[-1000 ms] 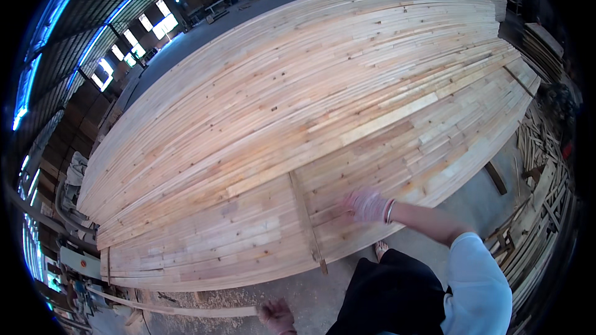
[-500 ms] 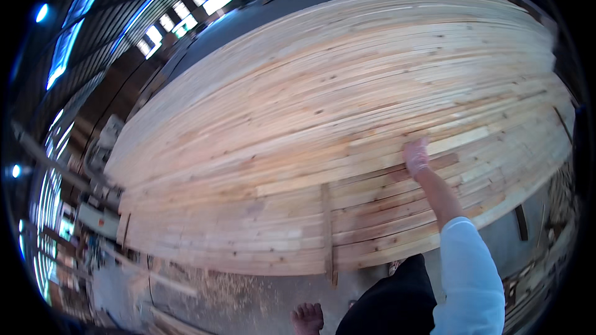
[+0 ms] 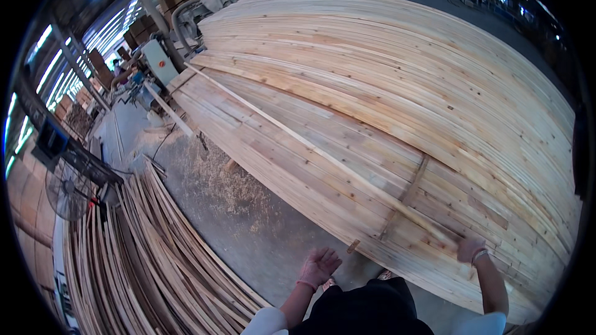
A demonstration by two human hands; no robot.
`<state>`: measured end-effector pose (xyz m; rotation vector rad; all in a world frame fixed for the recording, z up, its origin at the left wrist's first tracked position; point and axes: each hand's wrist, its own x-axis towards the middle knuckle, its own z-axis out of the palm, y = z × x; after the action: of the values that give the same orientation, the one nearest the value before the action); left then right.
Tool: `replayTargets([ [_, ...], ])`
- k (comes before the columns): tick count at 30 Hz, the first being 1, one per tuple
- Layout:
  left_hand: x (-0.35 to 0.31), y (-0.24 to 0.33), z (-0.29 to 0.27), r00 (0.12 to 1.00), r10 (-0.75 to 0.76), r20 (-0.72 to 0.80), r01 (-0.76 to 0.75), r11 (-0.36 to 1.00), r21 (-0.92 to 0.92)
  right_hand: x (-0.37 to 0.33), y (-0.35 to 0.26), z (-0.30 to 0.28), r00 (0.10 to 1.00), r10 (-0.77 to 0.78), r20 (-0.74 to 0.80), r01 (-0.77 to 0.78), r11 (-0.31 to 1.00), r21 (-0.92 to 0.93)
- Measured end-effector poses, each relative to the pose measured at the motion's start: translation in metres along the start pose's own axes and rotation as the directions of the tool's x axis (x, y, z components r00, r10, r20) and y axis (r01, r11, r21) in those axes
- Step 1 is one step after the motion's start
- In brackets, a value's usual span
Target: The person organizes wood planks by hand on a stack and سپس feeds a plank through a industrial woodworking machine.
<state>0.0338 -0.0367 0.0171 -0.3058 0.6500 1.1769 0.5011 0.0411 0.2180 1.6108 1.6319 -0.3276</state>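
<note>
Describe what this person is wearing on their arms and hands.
Both the left sleeve and right sleeve are whitish and leave the forearms bare. A narrow reddish band rings the wrist of the left hand; the right hand has a pale and reddish wristband. Whether these are cuffs of thin gloves is hard to tell.

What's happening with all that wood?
A person's right hand seems to grip the near end of a long, thin, pale wooden strip. The strip slants across a wide spread of long, flat, light-brown wooden boards, crossing a short brown wooden crosspiece. The left hand is open and empty, beside the boards' near edge.
</note>
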Motion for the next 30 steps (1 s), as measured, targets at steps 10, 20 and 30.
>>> replayTargets([
  [10,-0.009,0.01,0.088,0.969,-0.115,0.217,0.112,0.993,0.027,-0.078,-0.111,0.168,0.697,-0.681,0.224,-0.051,0.265,0.963],
  [20,-0.041,0.027,0.06,0.996,-0.067,0.059,0.064,0.997,0.039,-0.177,-0.065,0.361,0.953,-0.029,0.301,-0.131,0.857,0.499],
  [30,-0.045,-0.005,0.034,0.986,0.038,0.163,-0.032,0.999,-0.04,-0.145,-0.03,0.456,0.984,0.156,-0.083,-0.084,0.826,0.557],
])
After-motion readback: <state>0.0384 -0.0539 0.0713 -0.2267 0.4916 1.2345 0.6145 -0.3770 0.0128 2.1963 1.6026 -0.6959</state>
